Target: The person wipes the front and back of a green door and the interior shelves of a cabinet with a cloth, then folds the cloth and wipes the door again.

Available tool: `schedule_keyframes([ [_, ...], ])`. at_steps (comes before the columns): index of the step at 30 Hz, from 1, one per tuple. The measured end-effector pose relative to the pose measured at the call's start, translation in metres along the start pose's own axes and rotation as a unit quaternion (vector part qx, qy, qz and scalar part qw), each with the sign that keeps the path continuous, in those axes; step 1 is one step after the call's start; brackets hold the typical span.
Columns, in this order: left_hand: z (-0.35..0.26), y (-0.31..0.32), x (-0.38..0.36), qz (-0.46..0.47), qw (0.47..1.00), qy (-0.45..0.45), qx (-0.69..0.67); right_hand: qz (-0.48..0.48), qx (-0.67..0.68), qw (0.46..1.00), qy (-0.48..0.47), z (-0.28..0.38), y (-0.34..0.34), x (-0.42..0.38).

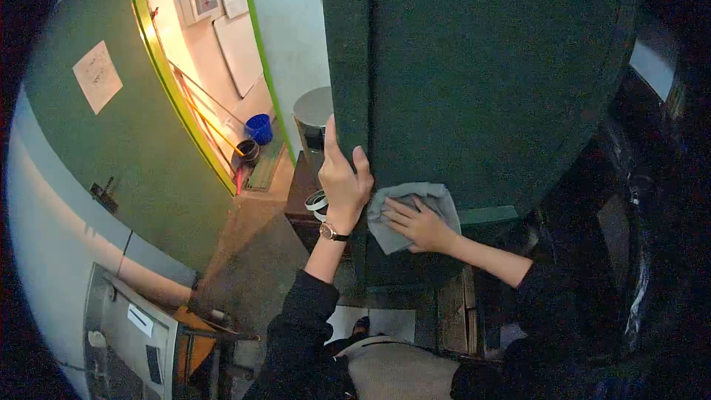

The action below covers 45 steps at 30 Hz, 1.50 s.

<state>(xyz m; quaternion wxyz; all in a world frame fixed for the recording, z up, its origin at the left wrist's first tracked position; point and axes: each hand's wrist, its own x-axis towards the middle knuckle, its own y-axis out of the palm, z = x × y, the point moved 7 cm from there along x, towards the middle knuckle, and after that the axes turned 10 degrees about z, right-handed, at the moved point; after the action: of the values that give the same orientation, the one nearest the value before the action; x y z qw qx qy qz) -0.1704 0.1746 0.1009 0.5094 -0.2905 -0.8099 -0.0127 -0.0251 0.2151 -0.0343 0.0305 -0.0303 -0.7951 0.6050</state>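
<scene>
A large dark green panel stands upright before me, with a thicker strip down its left side. My left hand, a watch at its wrist, holds the panel's left edge, thumb in front and index finger stretched up; its other fingers are mostly hidden. Low on the panel, my right hand presses a folded grey cloth against the surface, fingers spread over it.
Behind the panel's left edge stand a round metal-lidded bin and white tape-like rings. A green door is at left, beside a doorway with a blue bucket. A grey metal case sits lower left.
</scene>
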Motion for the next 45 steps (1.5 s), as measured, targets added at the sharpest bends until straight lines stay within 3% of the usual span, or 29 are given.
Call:
schedule_keyframes([
  [5, -0.001, -0.001, 0.000, -0.009, 1.000, 0.013, 0.012, 0.058, 0.013, 0.997, -0.058, -0.007, 0.002, -0.004],
  [8, -0.012, -0.007, 0.001, -0.028, 0.998, 0.047, 0.032, -0.011, -0.155, 0.984, -0.087, -0.020, 0.000, -0.011],
  [11, 0.000, -0.003, -0.002, 0.016, 0.999, -0.025, -0.020, -0.093, -0.183, 0.976, -0.076, -0.039, -0.039, -0.018],
  [17, 0.002, -0.002, -0.003, 0.020, 0.999, -0.039, -0.032, -0.218, -0.213, 0.948, 0.088, -0.088, -0.228, -0.003],
  [21, -0.003, -0.004, -0.003, 0.012, 0.999, -0.026, -0.019, -0.380, -0.246, 0.882, 0.130, -0.112, -0.350, 0.002],
  [27, -0.010, -0.007, -0.003, -0.012, 1.000, 0.006, -0.025, -0.513, -0.287, 0.797, 0.138, -0.156, -0.496, 0.009],
  [29, -0.011, -0.006, -0.002, -0.022, 0.999, 0.018, -0.015, -0.539, -0.343, 0.747, 0.183, -0.164, -0.535, 0.011],
  [32, -0.019, -0.010, -0.001, -0.035, 0.999, 0.031, 0.019, -0.429, -0.270, 0.812, 0.289, -0.177, -0.586, 0.016],
  [35, -0.008, -0.006, -0.004, -0.019, 1.000, 0.005, -0.017, -0.428, -0.242, 0.820, 0.292, -0.171, -0.608, 0.000],
  [37, -0.020, -0.011, -0.001, -0.033, 0.999, 0.025, 0.009, -0.417, -0.284, 0.809, 0.302, -0.183, -0.618, -0.009],
  [39, -0.030, -0.015, 0.002, -0.043, 0.997, 0.043, 0.041, -0.405, -0.269, 0.833, 0.264, -0.197, -0.621, -0.021],
  [45, -0.025, -0.010, -0.001, -0.031, 0.999, 0.035, 0.029, -0.466, -0.314, 0.783, 0.269, -0.245, -0.612, -0.089],
])
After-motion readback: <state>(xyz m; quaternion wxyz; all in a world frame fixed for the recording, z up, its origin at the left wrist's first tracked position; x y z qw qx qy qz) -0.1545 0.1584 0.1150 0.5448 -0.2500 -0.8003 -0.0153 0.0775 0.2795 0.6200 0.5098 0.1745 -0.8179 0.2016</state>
